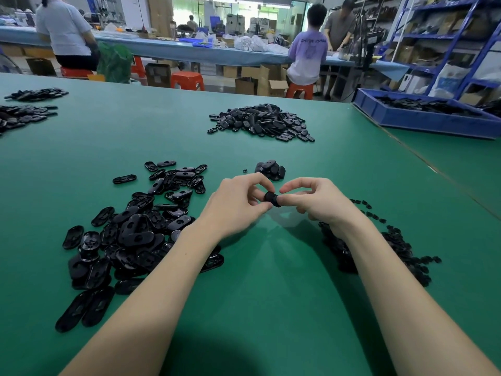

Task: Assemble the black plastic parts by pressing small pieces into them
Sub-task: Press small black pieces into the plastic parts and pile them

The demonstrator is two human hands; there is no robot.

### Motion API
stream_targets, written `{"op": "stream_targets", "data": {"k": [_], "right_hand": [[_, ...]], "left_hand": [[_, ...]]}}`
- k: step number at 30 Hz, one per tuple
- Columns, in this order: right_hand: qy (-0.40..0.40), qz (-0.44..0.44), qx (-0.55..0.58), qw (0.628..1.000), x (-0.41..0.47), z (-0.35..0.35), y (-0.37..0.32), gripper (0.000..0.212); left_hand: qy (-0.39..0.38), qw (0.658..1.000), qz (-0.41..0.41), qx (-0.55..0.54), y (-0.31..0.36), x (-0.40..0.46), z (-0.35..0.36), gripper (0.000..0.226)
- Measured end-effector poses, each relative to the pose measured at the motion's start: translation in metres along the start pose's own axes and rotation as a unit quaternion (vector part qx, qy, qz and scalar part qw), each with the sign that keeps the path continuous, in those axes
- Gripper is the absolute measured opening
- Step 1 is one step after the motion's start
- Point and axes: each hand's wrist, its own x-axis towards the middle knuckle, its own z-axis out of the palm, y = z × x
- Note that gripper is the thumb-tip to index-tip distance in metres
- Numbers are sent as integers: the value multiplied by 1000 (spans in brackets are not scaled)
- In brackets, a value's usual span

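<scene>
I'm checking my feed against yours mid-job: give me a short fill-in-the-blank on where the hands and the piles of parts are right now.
1. Both hands, left hand and right hand, hold one ____ plastic part between them.
2. The big heap of oval parts lies on the person's ____ side.
3. The table has a ____ surface.
4. The tray at the far right is ____.

Missing words: black; left; green; blue
</scene>
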Motion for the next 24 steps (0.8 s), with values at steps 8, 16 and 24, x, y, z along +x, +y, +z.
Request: {"op": "stream_targets", "data": {"k": [8, 16, 24], "right_hand": [[-4, 10, 4, 1000, -1, -2, 0, 16], [3, 16, 2, 1000, 0, -4, 1, 18], [4, 17, 3, 1000, 2, 1, 2, 20]], "left_hand": [[2, 1000, 3, -9, 3, 0, -1, 21], [-5, 1000, 2, -17, 5, -1, -1, 21], [-10, 1000, 5, -18, 4, -1, -1, 22]]}}
